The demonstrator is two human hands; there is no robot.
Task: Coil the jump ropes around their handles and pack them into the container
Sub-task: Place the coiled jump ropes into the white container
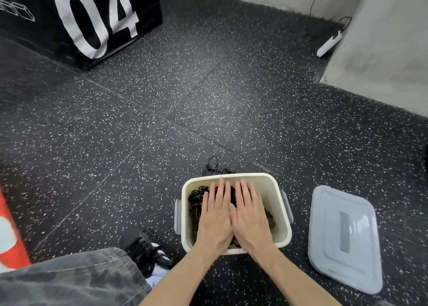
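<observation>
2 hands lie flat, side by side, on the coiled black jump ropes (195, 198) packed inside the cream container (281, 213). Left hand (215, 215) and right hand (251, 215) touch along their inner edges, with all fingers (222, 189) straight and close together, pointing away from the person; they press down on the ropes and grip nothing. Most of the rope bundle is hidden under the palms; glossy black loops show to the left of the left hand and a little to the right of the right hand. 1 thin black strand (213, 164) loops up over the far rim and pokes out onto the floor just behind the container.

Grey latch flaps (177, 215) hang at the container's left and right sides. Its grey lid (345, 238) lies flat on the speckled black rubber floor (208, 97) just to the right, apart from the container. Near the left forearm sits a black shoe with white stripes (150, 250) below a camouflage-patterned trouser leg (69, 280). An orange and white cone (11, 236) shows at the left edge. Far left stands a black box marked 04 (97, 18). A white power strip (328, 45) with a black cable rests by the pale wall (382, 62) at the far right.
</observation>
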